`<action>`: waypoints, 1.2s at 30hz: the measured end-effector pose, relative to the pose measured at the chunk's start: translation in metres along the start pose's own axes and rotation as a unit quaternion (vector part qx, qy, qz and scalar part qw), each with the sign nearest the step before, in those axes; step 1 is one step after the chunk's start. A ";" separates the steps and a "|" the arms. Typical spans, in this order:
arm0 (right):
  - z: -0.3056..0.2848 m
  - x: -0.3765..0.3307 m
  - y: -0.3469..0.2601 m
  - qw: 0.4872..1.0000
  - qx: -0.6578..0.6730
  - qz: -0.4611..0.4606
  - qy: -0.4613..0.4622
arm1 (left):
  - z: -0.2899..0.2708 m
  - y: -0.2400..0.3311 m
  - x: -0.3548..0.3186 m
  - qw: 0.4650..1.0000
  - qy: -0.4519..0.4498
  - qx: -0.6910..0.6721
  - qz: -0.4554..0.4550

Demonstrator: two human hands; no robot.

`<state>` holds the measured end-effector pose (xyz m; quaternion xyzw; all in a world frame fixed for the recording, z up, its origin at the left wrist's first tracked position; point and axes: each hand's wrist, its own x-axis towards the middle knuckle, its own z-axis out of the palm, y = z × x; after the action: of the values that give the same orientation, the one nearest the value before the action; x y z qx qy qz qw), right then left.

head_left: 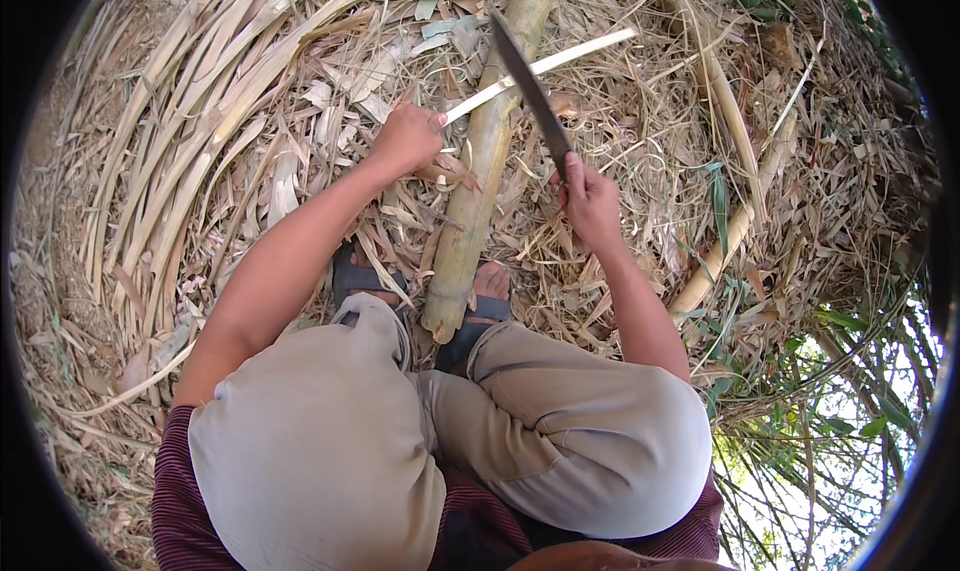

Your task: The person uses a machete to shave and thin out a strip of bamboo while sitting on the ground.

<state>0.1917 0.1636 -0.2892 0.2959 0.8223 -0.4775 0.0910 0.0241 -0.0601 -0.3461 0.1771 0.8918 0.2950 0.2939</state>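
Observation:
My left hand grips one end of a thin pale bamboo strip that runs up to the right. My right hand is closed on the handle of a long dark knife, whose blade points up and left and crosses the strip. Under both lies a thick bamboo pole, running from between my feet up to the top edge. I am squatting; my knees in grey trousers fill the lower middle.
Dry bamboo leaves and husks cover the ground. A bundle of split bamboo strips curves along the left. Another bamboo pole lies at the right. Green leafy stalks stand at the lower right. My sandalled feet flank the pole's near end.

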 end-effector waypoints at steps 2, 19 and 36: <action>-0.004 0.003 -0.006 0.988 0.152 0.019 0.032 | -0.001 -0.004 0.006 1.000 -0.005 -0.002 -0.008; -0.003 0.023 0.020 0.994 -0.102 0.031 0.030 | 0.006 -0.016 0.024 0.998 -0.054 0.002 -0.036; -0.004 0.030 0.008 0.998 -0.004 0.066 0.001 | 0.002 -0.011 0.027 0.990 -0.098 -0.037 -0.089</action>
<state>0.1723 0.1823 -0.3055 0.3493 0.8030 -0.4670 0.1224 0.0032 -0.0546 -0.3650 0.1142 0.8593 0.2815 0.4115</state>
